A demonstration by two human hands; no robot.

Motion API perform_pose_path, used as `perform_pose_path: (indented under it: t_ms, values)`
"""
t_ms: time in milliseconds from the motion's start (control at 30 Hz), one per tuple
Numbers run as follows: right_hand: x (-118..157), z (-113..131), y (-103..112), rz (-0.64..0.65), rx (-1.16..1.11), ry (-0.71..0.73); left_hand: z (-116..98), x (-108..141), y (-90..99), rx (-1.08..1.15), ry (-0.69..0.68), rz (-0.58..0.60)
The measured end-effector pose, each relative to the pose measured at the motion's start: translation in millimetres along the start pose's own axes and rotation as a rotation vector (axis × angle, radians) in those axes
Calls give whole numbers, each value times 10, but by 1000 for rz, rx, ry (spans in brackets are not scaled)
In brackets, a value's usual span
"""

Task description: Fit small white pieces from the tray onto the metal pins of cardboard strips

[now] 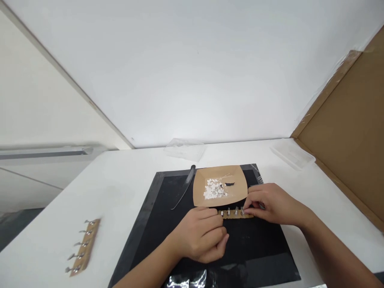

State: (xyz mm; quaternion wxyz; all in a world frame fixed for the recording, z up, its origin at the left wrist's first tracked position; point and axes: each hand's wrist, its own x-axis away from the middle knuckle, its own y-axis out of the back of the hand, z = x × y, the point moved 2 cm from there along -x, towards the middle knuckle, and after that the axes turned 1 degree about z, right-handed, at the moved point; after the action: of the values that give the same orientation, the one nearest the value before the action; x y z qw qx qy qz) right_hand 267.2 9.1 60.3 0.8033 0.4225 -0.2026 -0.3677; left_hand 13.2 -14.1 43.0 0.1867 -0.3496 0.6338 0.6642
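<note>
A narrow tan cardboard strip (pixel 231 215) carrying several small upright metal pieces lies on the black mat (pixel 240 248). At its left end my left hand (pixel 202 234) is closed, with curled fingers holding the strip. My right hand (pixel 267 203) pinches with thumb and forefinger at the strip's right end, right beside the last metal piece (pixel 242 211). Grey slivers show between and above the right fingers, but what they belong to is hidden. Just beyond the strip sits a brown paper tray (pixel 220 202) with a heap of small white bits (pixel 213 189) and one dark scrap (pixel 229 184).
A curved black-handled tool (pixel 187 182) rests left of the tray. Another strip with several metal pieces (pixel 85 248) lies on the white table at left. Clear plastic (pixel 184 149) and a clear shallow lid (pixel 292 154) are at the back. A cardboard panel (pixel 351 120) stands at right.
</note>
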Motion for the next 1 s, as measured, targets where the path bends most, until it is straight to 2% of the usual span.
perform_pose_path:
  t_ms: [367,700,867,1000]
  values:
    - [-87,-70,-137,46,-14,46,37,18,-23,0,27,-14]
    - [-113,-63,-153,76,-21,32,57,50,-38,-5,41,-20]
    - [-120,-53,-162,68,3,43,54,45,-36,-2,40,-24]
    - [-95,-80,-106,10,-80,96,64,32,-26,17,39,-26]
